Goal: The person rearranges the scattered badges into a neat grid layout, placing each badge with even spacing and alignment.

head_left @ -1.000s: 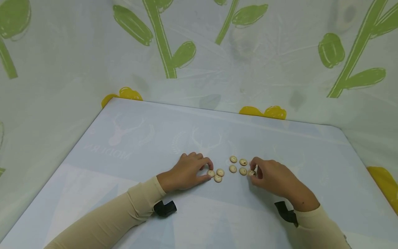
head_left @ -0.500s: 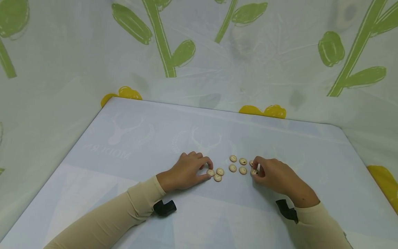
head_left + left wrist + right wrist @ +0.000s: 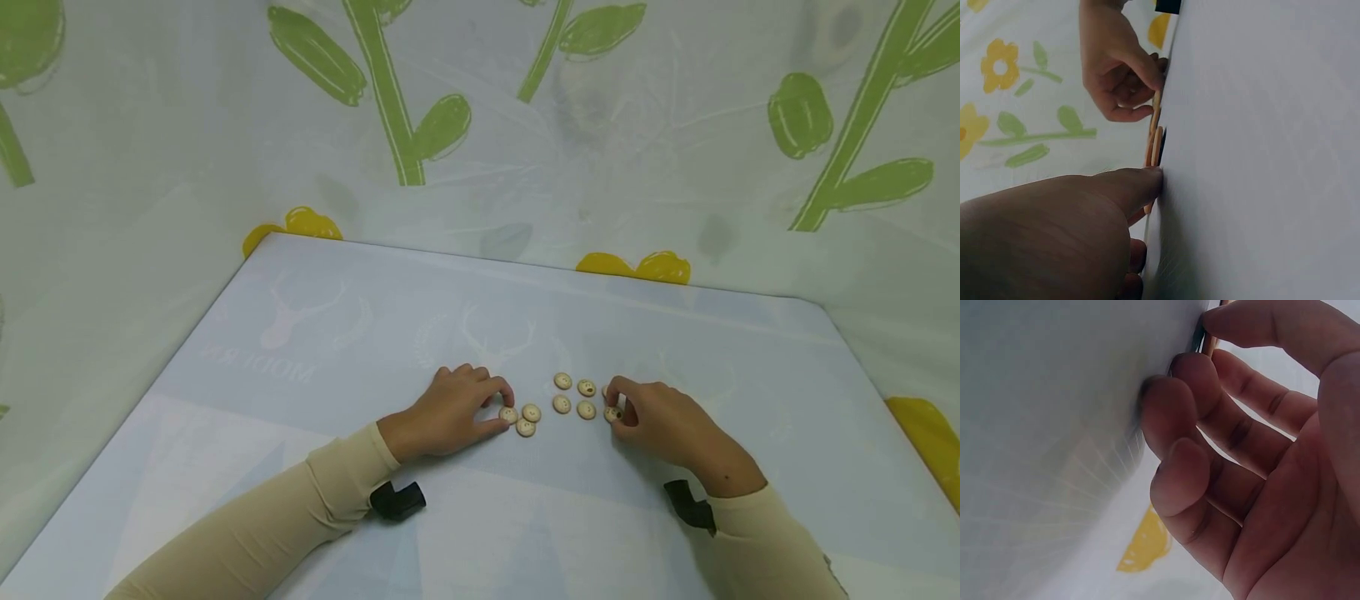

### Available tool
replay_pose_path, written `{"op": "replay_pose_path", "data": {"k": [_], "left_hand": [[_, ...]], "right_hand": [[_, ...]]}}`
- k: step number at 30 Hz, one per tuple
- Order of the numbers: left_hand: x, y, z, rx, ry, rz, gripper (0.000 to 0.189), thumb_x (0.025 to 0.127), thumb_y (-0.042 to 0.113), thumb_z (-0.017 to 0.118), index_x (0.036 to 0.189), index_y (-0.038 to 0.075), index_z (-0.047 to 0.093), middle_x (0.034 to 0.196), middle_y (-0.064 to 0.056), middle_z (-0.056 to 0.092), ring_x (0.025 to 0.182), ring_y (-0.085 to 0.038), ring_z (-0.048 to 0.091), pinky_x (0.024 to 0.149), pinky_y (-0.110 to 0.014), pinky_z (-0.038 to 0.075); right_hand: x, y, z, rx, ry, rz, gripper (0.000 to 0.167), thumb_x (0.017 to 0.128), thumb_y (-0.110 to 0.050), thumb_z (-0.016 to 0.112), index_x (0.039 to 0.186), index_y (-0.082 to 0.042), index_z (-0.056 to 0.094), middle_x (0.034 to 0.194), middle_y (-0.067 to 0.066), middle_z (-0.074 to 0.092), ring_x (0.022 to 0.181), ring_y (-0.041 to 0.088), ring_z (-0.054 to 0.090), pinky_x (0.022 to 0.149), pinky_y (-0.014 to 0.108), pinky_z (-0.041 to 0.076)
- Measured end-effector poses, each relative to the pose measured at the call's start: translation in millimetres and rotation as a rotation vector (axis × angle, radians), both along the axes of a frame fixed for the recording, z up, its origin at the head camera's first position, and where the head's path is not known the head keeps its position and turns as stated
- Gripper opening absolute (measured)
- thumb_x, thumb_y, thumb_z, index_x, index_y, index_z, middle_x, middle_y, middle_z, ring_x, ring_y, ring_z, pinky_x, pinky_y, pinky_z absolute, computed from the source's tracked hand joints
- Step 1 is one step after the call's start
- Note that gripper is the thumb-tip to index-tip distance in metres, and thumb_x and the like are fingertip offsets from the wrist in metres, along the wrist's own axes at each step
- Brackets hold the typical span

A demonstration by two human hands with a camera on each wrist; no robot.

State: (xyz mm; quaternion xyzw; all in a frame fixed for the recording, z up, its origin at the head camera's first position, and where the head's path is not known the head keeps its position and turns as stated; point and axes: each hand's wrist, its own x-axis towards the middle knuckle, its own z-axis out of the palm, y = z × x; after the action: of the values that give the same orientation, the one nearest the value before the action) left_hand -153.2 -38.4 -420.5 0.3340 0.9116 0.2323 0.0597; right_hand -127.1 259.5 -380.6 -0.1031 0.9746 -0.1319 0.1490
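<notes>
Small round pale wooden buttons with holes lie on the table. My left hand [image 3: 452, 417] pinches one button [image 3: 508, 415] between thumb and index finger. Touching or nearly touching that one are two others, an upper button [image 3: 532, 412] and a lower button [image 3: 526, 427]. On the right, my right hand [image 3: 663, 423] pinches a button [image 3: 612, 414] at the end of the lower row. Behind its fingertips, another button [image 3: 606, 391] is partly hidden. Seen edge-on in the left wrist view, buttons [image 3: 1157, 145] stand between both hands. The right wrist view shows the right hand's [image 3: 1272, 444] other fingers curled.
Between the hands, more buttons [image 3: 562, 381] form two short rows. The pale blue table [image 3: 360, 333] bears faint deer prints and ends at a back edge against a white sheet [image 3: 225, 125] with green plants. A black wrist mount [image 3: 399, 502] sits under each sleeve.
My right hand has shifted slightly right and up with its button, into line with the lower row, and then barely moved. The left hand stays on its button.
</notes>
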Motion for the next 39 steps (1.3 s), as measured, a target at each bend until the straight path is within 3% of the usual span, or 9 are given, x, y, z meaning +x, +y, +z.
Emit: {"op": "replay_pose_path", "data": {"k": [39], "left_hand": [[0.9, 0.1, 0.8, 0.016, -0.011, -0.002, 0.019, 0.093, 0.042, 0.069, 0.107, 0.030, 0.065, 0.083, 0.011, 0.050, 0.082, -0.009, 0.044, 0.075, -0.033, 0.032]], "right_hand": [[-0.7, 1.3, -2.6, -0.036, -0.008, -0.001, 0.016, 0.088, -0.011, 0.065, 0.102, -0.016, 0.059, 0.070, -0.002, 0.055, 0.062, 0.013, 0.048, 0.056, 0.028, 0.040]]}}
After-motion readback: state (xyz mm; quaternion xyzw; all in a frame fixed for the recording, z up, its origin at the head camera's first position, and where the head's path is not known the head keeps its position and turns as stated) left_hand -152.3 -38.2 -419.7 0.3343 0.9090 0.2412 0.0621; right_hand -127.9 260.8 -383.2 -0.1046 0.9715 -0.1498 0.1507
